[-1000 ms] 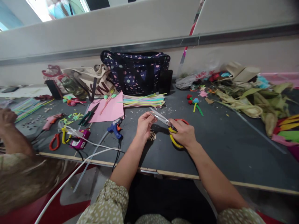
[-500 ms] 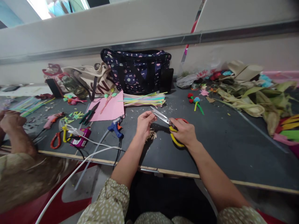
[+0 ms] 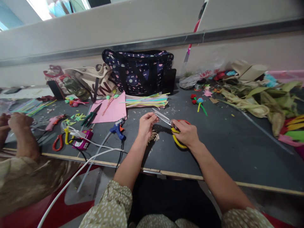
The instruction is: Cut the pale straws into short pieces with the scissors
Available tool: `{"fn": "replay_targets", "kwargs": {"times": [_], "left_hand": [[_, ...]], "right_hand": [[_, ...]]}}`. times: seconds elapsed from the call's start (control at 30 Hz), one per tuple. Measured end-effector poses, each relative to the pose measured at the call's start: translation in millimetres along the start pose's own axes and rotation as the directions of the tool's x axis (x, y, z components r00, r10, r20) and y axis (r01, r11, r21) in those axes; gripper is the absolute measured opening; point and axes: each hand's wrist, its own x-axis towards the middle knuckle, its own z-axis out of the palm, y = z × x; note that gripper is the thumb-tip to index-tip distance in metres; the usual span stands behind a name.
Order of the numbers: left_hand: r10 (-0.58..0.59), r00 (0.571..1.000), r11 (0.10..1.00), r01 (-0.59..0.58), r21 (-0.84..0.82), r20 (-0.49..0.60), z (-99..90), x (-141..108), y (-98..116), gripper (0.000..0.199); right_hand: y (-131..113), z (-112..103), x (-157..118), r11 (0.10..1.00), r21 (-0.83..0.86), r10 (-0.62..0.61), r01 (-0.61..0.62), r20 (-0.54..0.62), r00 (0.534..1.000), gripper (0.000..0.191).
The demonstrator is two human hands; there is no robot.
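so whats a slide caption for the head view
Right hand holding red-and-yellow-handled scissors close to the left hand, beige clippings nearby.

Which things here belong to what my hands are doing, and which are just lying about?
Likely part of the job:
scissors in the right hand
tan pieces by the left hand

Apparently just lying about:
blue glue gun
green pliers
pink sheet
dark bag

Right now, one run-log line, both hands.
right hand: gripping scissors | left hand: pinched near scissors' tips, contents unclear | table: tan pieces beside left hand | nearby: blue glue gun
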Motion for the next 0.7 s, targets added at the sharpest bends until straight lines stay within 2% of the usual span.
{"fn": "replay_targets", "kwargs": {"times": [0.33,0.53,0.7], "left_hand": [[-0.001,1.0,1.0,0.001,0.017,-0.008,-1.2,2,1,0.032],[-0.039,0.998,0.999,0.04,0.035,-0.041,-7.9,8,-2,0.035],[-0.066,0.998,0.998,0.066,0.011,-0.017,-13.8,12,-2,0.033]], "right_hand": [[2,4,0,0.999,0.001,0.032,-0.032,0.074,0.997,0.023],[2,5,1,0.998,-0.011,0.061,-0.06,0.139,0.988,0.019],[6,0,3,0.99,0.006,0.137,-0.139,0.118,0.983,0.031]]}}
